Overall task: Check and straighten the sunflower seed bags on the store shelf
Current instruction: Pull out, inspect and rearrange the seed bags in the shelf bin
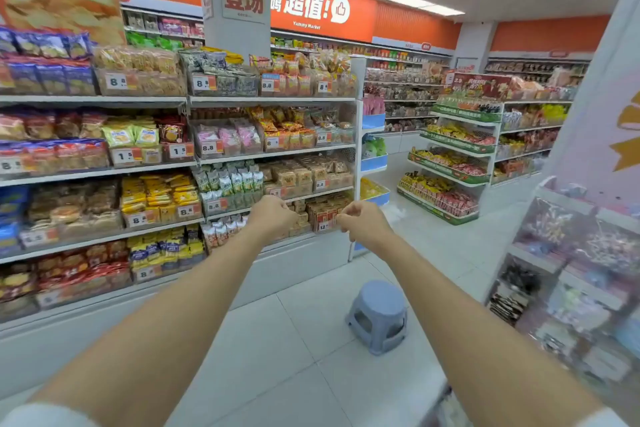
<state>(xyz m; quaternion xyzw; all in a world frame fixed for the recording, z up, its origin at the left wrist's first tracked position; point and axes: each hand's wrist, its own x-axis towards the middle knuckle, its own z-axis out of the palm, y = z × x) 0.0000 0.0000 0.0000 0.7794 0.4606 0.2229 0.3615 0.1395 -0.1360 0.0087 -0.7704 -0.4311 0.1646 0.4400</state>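
Left hand (273, 218) and right hand (363, 222) stretch forward, both curled into empty fists. The green-and-white foil seed bags (228, 181) stand on the white metal shelf (322, 193), above-left of the left hand, untouched.

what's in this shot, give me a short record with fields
place: store aisle, snack shelves to the left
left hand: stretched forward, fingers curled, holding nothing
right hand: stretched forward, fingers curled, holding nothing
contact: both hands appear short of the shelves
stool: blue, upright, in the aisle right of the shelves
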